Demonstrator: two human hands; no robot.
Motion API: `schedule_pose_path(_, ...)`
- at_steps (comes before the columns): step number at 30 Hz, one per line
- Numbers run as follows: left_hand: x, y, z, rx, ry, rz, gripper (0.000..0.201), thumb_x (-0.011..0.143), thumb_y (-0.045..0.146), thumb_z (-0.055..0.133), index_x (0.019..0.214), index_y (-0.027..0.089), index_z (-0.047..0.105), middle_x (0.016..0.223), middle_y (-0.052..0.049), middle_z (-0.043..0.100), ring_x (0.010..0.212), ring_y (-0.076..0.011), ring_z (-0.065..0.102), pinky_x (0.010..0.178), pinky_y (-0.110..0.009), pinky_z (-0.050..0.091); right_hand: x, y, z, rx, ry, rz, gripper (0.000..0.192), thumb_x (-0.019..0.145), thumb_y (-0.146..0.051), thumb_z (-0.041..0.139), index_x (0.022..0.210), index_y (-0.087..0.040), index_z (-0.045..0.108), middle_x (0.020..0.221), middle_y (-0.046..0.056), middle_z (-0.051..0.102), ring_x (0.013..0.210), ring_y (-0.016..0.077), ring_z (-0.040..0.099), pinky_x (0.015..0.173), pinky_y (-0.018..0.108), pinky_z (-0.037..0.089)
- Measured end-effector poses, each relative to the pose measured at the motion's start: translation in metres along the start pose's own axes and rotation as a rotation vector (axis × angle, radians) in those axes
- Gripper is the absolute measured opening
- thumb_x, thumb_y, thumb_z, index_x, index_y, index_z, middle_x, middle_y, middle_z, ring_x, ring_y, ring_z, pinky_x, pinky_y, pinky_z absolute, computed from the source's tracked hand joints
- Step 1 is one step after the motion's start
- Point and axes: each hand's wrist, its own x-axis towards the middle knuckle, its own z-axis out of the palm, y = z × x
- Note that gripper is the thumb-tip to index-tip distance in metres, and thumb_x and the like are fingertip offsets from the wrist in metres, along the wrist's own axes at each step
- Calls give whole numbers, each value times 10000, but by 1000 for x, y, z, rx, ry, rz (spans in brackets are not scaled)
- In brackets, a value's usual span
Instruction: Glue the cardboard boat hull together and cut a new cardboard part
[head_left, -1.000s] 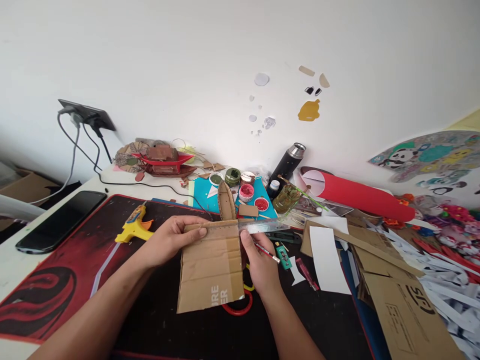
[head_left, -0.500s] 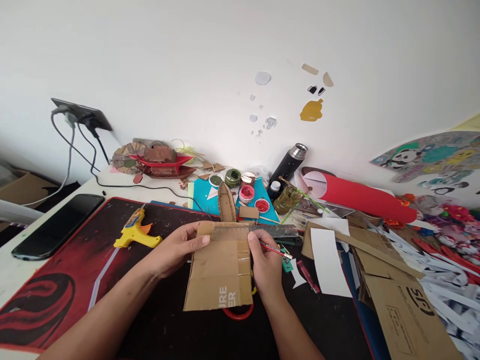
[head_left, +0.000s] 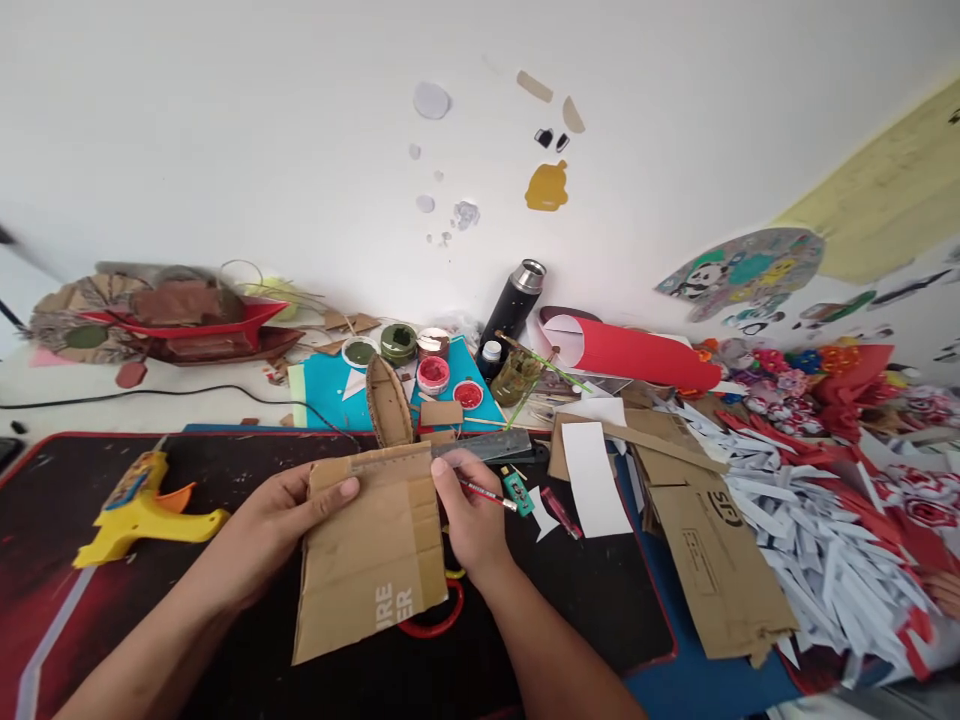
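Observation:
My left hand [head_left: 289, 515] grips the left side of a brown cardboard piece [head_left: 371, 560], thumb pressed on its top edge. A clear ruler [head_left: 480, 446] lies along that top edge and sticks out to the right. My right hand [head_left: 472, 510] is at the cardboard's right edge and holds a red pencil [head_left: 487, 493] between its fingers, tip pointing right. Red-handled scissors [head_left: 431, 620] lie partly hidden under the cardboard. A small cardboard boat hull [head_left: 388, 402] stands just behind the ruler.
A yellow glue gun [head_left: 142, 505] lies on the black and red mat [head_left: 82, 600] at left. Paint pots [head_left: 431, 372], a black flask [head_left: 514, 305], a red paper roll [head_left: 630, 355], flat cardboard [head_left: 712, 560] and white paper strips [head_left: 817, 540] crowd the back and right.
The camera swung right, so everything shifted left in view and the phone left the frame. Both hands keep their grips; the cardboard tilted slightly.

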Motion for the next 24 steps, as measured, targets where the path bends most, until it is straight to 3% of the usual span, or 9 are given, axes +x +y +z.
schedule_pose_path(5, 0, 3, 0, -18, 39, 22, 539, 589, 583, 999, 916, 203, 801, 820, -62, 835, 736, -299, 777, 641, -352, 629, 1, -3, 2, 109, 44, 109, 421, 909, -625, 699, 811, -215, 687, 538, -52, 552, 447, 124, 474, 448, 248, 362)
schedule_pose_path(9, 0, 8, 0, -47, 120, 74, 573, 547, 591, 1013, 920, 218, 792, 813, -33, 838, 769, -309, 783, 635, -337, 612, 5, -7, -8, 235, 184, 121, 444, 867, -647, 740, 830, -207, 694, 512, -64, 539, 396, 107, 474, 388, 218, 313)
schedule_pose_path(17, 4, 4, -1, -183, 105, 177, 474, 601, 450, 1007, 911, 181, 769, 875, -86, 840, 744, -265, 775, 702, -336, 613, -1, -18, -80, 330, 490, 99, 441, 733, -553, 901, 837, -166, 717, 520, -86, 489, 413, 71, 424, 377, 180, 256)
schedule_pose_path(24, 6, -1, -1, -197, 73, 202, 413, 666, 426, 971, 932, 174, 781, 918, -87, 840, 772, -244, 765, 720, -310, 589, 9, -36, -135, 394, 535, 7, 386, 813, -521, 861, 843, -181, 680, 530, -96, 466, 421, 63, 402, 379, 177, 289)
